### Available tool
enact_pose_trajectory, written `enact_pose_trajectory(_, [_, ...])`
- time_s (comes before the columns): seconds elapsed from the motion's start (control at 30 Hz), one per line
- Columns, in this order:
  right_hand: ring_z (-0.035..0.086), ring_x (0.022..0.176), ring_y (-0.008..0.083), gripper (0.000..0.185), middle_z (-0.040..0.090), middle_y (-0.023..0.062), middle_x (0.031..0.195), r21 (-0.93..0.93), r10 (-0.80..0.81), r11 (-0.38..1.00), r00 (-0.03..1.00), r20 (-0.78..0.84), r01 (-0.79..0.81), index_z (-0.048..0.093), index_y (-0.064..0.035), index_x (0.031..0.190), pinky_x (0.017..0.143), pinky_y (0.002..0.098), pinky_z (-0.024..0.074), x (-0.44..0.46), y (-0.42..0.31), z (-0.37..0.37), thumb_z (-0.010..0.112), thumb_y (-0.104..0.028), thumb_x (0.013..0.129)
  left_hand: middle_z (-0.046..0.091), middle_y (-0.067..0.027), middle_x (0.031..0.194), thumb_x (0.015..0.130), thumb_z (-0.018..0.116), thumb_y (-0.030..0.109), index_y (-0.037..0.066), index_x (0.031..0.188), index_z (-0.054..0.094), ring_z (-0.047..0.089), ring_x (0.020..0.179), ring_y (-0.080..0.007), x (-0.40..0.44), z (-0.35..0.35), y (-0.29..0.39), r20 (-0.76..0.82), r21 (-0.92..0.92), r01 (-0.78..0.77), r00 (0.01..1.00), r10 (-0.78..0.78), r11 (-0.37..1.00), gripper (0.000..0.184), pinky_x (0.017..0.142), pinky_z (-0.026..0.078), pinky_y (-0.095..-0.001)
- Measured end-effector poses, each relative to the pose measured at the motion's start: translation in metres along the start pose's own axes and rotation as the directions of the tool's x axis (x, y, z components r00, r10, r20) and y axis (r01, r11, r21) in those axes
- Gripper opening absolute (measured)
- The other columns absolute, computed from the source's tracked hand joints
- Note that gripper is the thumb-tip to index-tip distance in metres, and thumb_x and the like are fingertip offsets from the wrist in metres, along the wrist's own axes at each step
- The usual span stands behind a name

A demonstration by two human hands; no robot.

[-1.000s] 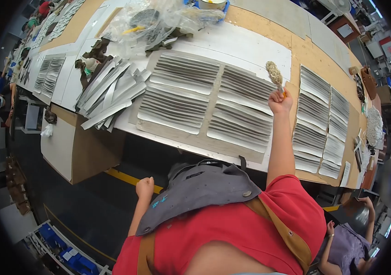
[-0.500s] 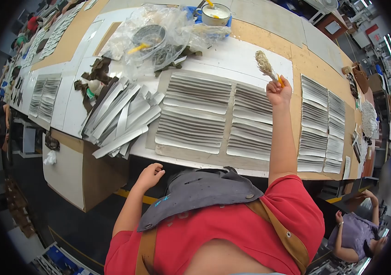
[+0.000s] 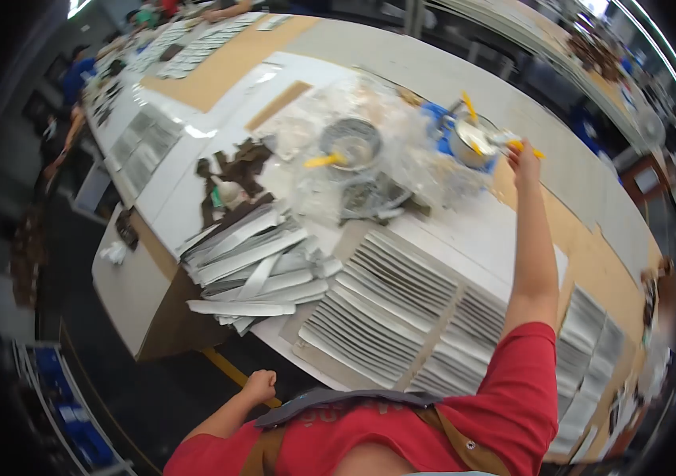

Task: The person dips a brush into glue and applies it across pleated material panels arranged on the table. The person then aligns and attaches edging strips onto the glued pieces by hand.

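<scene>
Right fingers point(image 3: 517, 157) gripping a brush point(image 3: 530, 149) are swinging across the surface point(image 3: 457, 242) to a pot point(image 3: 463, 154); left fingers point(image 3: 267, 378) are curling closed above floor point(image 3: 175, 389).

Workshop, long worktable point(image 3: 425, 67), rows of grey strips point(image 3: 386, 297), tube lights point(image 3: 670, 67)

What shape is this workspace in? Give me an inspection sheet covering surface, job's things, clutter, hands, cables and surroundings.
Surface: long table, partly covered by white board and tan board.
Job's things: yellow-handled brush at a pot; striped panels lie nearby.
Clutter: heaped strips, crumpled clear plastic.
Hands: right hand grips the brush; left hand, curled, holds nothing visible.
Cables: nothing seen.
Surroundings: box by the table's edge, people toward its far end.
</scene>
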State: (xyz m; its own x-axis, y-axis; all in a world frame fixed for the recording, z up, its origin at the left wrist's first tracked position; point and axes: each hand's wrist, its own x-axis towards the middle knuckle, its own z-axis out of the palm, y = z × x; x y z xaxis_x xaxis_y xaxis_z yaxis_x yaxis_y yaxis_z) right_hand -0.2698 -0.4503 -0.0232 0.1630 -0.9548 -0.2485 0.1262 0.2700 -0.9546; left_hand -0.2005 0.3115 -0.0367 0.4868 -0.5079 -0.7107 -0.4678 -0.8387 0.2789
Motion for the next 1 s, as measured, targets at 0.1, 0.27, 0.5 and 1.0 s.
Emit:
enact_pose_trajectory(0.1, [0.054, 0.057, 0.0085, 0.026, 0.059, 0.0029, 0.074, -0.098, -0.056, 0.994, 0.998, -0.033, 0.052, 0.058, -0.0103, 0.1, 0.046, 0.0204, 0.0436, 0.043, 0.023, 0.029, 0.052, -0.033, 0.088, 0.058, -0.0175, 0.07, 0.061, 0.055, 0.006, 0.006, 0.066, 0.051, 0.058, 0.074, -0.0379, -0.03, 0.013, -0.016, 0.025, -0.089, 0.192, 0.981, -0.19, 0.977, 0.007, 0.064, 0.045, -0.045])
enact_pose_trajectory(0.27, [0.05, 0.052, 0.0075, 0.025, 0.054, 0.0007, 0.069, -0.299, -0.121, 0.945, 0.991, 0.063, 0.135, 0.055, -0.0105, 0.105, 0.041, 0.0206, 0.0388, 0.061, 0.047, 0.043, 0.053, -0.03, 0.088, 0.061, -0.0161, 0.075, 0.065, 0.055, 0.008, 0.007, 0.069, 0.055, 0.06, 0.076, -0.0364, -0.071, 0.046, -0.049, -0.039, -0.136, 0.37, 0.925, -0.379, 0.919, 0.004, 0.067, 0.047, -0.0428])
enact_pose_trajectory(0.5, [0.05, 0.052, 0.0095, 0.036, 0.055, 0.0022, 0.074, -0.355, 0.079, 0.934, 0.994, 0.075, -0.047, 0.047, -0.0102, 0.118, 0.041, 0.0221, 0.0383, 0.067, 0.064, 0.032, 0.054, -0.029, 0.087, 0.064, -0.0149, 0.081, 0.069, 0.054, 0.009, 0.007, 0.076, 0.057, 0.061, 0.082, -0.0341, -0.082, 0.034, -0.045, -0.067, -0.18, 0.483, 0.863, -0.501, 0.857, 0.008, 0.071, 0.048, -0.0411])
enact_pose_trajectory(1.0, [0.039, 0.049, 0.0075, 0.034, 0.047, -0.0021, 0.068, -0.453, 0.09, 0.877, 0.982, -0.168, -0.158, 0.055, -0.0126, 0.108, 0.046, 0.0225, 0.0381, -0.109, 0.054, -0.232, 0.062, -0.029, 0.079, 0.056, -0.0238, 0.108, 0.072, 0.055, 0.011, 0.001, 0.095, 0.064, 0.059, 0.096, -0.0374, -0.054, 0.037, -0.098, -0.094, 0.016, 0.476, 0.876, -0.472, 0.879, 0.026, 0.083, 0.049, -0.0408])
